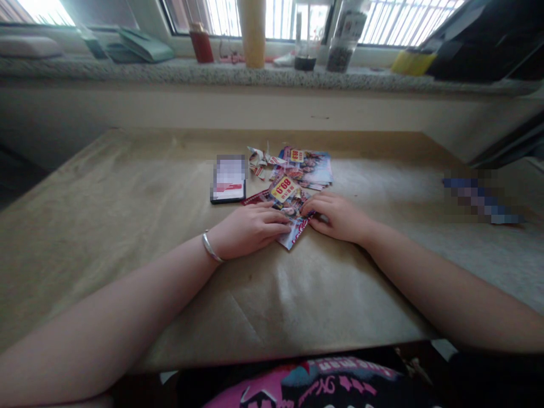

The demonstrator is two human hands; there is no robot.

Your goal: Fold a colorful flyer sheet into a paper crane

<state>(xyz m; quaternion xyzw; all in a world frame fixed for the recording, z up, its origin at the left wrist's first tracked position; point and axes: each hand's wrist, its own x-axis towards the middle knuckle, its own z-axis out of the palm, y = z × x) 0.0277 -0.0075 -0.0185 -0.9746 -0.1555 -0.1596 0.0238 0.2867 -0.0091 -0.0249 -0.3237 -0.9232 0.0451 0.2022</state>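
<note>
1. Speckled grey stone windowsill (178, 72), rough-grained, bearing a small red cylindrical container (202, 46) and a tall pale-yellow cylinder (254, 37), above a broad table under a smooth, softly shiny tan covering (127, 232) with fine creases.
2. Glossy, multicoloured printed paper sheet (285, 192) with a yellow price panel and pointed corners, lying slantwise on the covering, between and under the hands.
3. Left hand (255, 226): laid flat, fingers extended across the paper, pressing rather than gripping; a smooth silver metal bangle (211, 247) rings the wrist.
4. Right hand (340, 216): fingers bent onto the sheet's right edge, thumb lower down; whether they pinch it, I cannot tell.
5. Beyond: a fanned stack of glossy printed paper (314, 167), beside jagged, crumpled white-and-red paper pieces (260, 163).
6. Left of these, a flat dark-edged rectangular object (229, 174), its face pixelated.
</note>
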